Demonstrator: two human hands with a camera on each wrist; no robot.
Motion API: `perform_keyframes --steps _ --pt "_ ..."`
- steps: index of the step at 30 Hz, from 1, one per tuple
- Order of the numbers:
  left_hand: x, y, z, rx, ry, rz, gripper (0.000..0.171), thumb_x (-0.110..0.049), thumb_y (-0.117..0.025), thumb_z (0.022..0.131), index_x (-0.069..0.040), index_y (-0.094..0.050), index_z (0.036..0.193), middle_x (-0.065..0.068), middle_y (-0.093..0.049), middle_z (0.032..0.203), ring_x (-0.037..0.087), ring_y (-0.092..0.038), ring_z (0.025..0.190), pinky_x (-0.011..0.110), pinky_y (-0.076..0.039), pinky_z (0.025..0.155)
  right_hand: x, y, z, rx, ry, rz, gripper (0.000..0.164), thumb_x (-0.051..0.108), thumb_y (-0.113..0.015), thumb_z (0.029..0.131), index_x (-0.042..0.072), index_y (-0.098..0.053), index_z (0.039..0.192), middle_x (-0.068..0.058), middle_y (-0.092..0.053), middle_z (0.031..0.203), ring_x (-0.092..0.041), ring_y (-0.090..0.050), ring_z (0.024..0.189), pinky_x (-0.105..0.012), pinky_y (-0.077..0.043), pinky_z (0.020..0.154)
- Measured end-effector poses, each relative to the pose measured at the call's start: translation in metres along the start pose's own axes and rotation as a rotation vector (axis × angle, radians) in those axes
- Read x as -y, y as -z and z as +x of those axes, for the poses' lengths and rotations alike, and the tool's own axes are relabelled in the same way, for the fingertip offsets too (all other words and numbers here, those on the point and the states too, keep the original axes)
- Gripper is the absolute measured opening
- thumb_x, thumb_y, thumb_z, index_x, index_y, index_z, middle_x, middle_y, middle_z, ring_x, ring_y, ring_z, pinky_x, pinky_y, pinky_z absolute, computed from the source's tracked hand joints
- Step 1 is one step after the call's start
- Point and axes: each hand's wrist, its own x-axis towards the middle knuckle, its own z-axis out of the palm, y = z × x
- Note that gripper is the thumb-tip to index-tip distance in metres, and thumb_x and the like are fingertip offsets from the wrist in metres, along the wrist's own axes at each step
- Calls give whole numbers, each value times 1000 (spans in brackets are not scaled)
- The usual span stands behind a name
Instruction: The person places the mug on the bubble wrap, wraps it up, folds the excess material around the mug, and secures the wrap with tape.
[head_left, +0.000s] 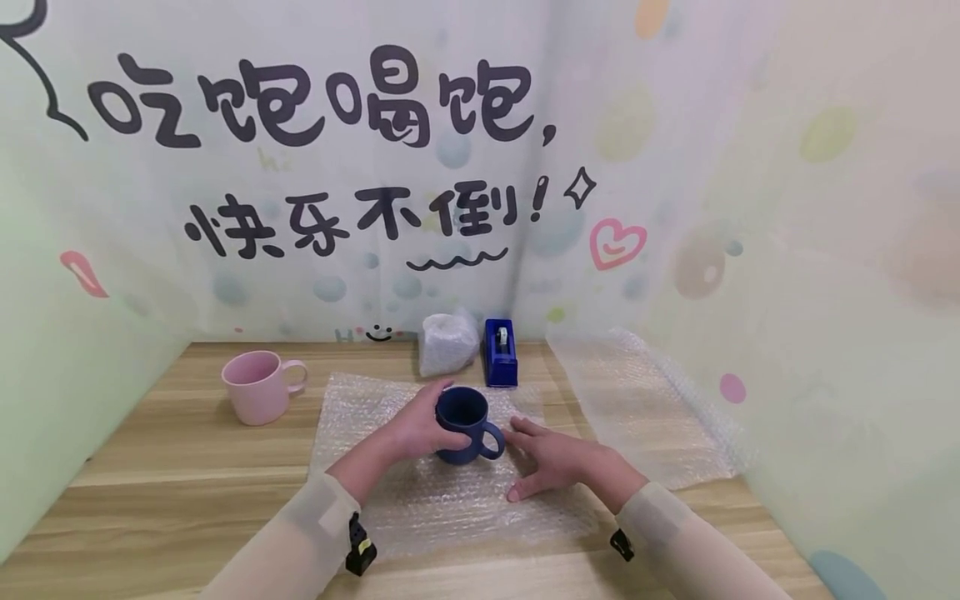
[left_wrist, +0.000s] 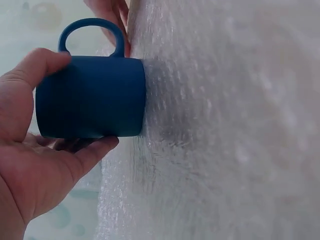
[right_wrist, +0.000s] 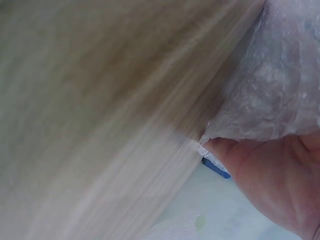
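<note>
Positioning the mug (left_wrist: 90, 97) on bubble wrap (head_left: 450, 508), apparently, the left hand (head_left: 420, 426) grasped it; the right hand (head_left: 553, 458) lay released. The next move likely called for steadiness.

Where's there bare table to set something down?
Bare wood lies before the pink mug, left of the central bubble wrap. The wrap is crowded: blue mug, left hand, right hand. Behind: wrapped bundle, tape dispenser.

Both sleeved forearms (head_left: 288, 537) reach forward; the left hand (head_left: 420, 425) curves in a grip; the right hand (head_left: 553, 458) spreads its thumb away from its fingers.
</note>
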Motion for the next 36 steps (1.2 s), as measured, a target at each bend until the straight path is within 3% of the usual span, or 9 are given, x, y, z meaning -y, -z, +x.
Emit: perform_keyframes --steps 5,11,15,21,23,26,30,33,36 --pt "3 -4 -4 -61 31 -7 78 -19 -98 80 -1 -60 146 17 -73 137 36 -67 131 56 -53 117 -2 -1 1 2 -7 6 104 61 -85 90 21 -36 173 -17 -21 183 -41 -27 168 -60 -32 134" --pt "7 -7 -5 -86 20 1 71 -21 -99 78 -3 -68 140 12 -77 130 34 -69 128 54 -55 115 -9 0 2 -5 30 25 101 61 -83 92 17 -38 172 -19 -25 182 -43 -28 167 -63 -32 133" --pt "8 -8 -4 -84 6 14 70 -22 -99 77 -3 -69 137 14 -78 127 33 -70 125 53 -55 113 -16 10 4 -136 38 70 91 51 -80 98 9 -41 169 -26 -33 177 -51 -35 162 -69 -32 130" --pt "9 -7 -3 -87 2 24 68 -21 -99 77 -4 -70 136 10 -79 123 30 -72 121 51 -57 110 -21 26 20 -431 -151 152 87 29 -75 100 -9 -31 165 -45 -37 160 -60 -47 146 -70 -42 123" --pt "10 -7 -3 -91 -1 22 67 -21 -99 76 -5 -71 135 9 -79 122 29 -72 120 51 -58 110 -22 27 26 -459 -194 195 89 24 -73 100 -15 -26 164 -48 -40 157 -60 -49 144 -66 -44 123" --pt "11 -7 -4 -93 -4 12 67 -20 -99 76 -4 -71 135 10 -79 123 29 -72 121 50 -58 110 -25 26 35 -448 -240 244 88 19 -72 98 -19 -26 162 -43 -57 145 -52 -62 134 -60 -50 119" --pt "11 -7 -3 -93 -10 7 67 -20 -99 76 -5 -71 135 11 -79 124 29 -72 120 49 -58 109 -28 23 43 -426 -258 285 69 13 -76 95 -15 -47 151 -27 -76 120 -35 -74 110 -52 -61 103" --pt "11 -7 -3 -91 -10 8 68 -20 -99 76 -5 -71 136 11 -79 124 28 -72 120 50 -58 109 -28 24 44 -451 -241 286 32 11 -75 96 -6 -68 123 -15 -77 104 -25 -72 92 -42 -62 84" --pt "10 -5 -3 -85 -3 2 68 -20 -99 77 -5 -70 137 11 -78 125 29 -72 121 51 -58 110 -26 30 42 -497 -196 300 11 11 -73 97 2 -73 103 -9 -73 94 -19 -66 82 -33 -57 72"
